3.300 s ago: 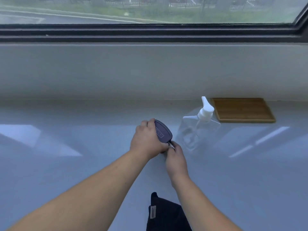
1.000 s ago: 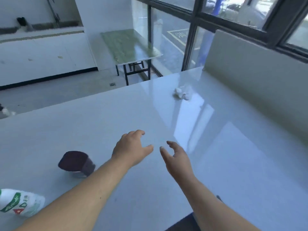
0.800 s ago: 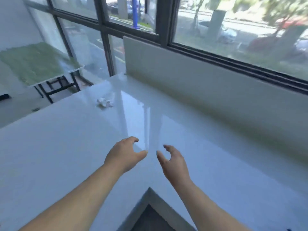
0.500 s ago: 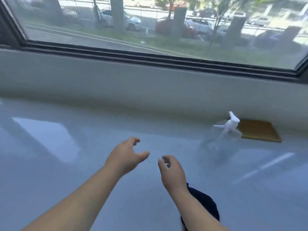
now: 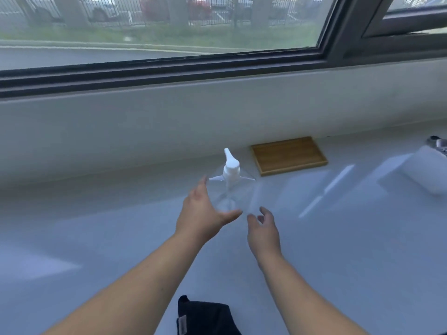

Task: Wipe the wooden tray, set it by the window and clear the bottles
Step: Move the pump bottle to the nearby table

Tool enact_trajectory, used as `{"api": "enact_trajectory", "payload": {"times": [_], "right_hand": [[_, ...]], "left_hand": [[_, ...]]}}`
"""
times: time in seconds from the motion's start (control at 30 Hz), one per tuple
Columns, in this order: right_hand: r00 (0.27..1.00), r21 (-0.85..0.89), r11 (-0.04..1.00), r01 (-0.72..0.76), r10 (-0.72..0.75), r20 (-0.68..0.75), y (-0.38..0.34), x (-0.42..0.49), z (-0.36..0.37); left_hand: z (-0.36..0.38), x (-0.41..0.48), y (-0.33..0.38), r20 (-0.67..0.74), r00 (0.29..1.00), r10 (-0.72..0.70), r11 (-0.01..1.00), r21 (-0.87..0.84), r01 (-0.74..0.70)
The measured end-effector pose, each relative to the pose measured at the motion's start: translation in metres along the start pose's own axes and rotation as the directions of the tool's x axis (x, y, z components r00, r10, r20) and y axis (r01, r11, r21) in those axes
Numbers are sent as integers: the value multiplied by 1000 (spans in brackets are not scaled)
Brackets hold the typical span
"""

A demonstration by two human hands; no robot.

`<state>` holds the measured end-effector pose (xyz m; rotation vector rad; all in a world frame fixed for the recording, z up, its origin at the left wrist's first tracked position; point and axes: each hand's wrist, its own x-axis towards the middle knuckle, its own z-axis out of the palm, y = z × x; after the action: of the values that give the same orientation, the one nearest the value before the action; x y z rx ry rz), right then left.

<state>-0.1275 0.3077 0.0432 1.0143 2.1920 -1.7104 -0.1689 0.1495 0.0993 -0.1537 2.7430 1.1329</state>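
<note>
A clear pump bottle with a white pump head stands on the white counter, just left of the wooden tray. The tray lies flat against the wall under the window. My left hand is open at the bottle's left side, thumb near its base; whether it touches the bottle is unclear. My right hand is open a little in front and to the right of the bottle, holding nothing.
A dark cloth lies at the counter's near edge between my forearms. A white rounded object with a metal fitting sits at the far right. The wall and window sill bound the counter behind.
The view swung from the left end of the counter back to the window. Both hands, still open, have moved forward to the pump bottle. The purple bottle held earlier is out of view.
</note>
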Motion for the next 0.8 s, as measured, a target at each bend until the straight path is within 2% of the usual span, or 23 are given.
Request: {"api": "enact_trajectory", "payload": {"times": [0.1,0.23,0.47,0.67,0.8], "right_hand": [[995,66,995,-70,64,81,-5,16,4],[982,145,985,-95,69,175,-14,19,19],[943,159,987,-13,-41,331,-53,-21,100],[831,39,997,66,-76,551,-61,-131,244],[703,-60,984,169,-77,707,-42,-243,347]], "left_hand": [[18,13,5,-64,998,1,1000,22,0],[21,21,3,-105,994,4,998,64,3],[-63,3,-46,-275,957,-96,995,-12,97],[-188,-78,-163,-476,830,-291,955,-100,278],[-274,-172,-257,-585,695,-418,904,-191,383]]}}
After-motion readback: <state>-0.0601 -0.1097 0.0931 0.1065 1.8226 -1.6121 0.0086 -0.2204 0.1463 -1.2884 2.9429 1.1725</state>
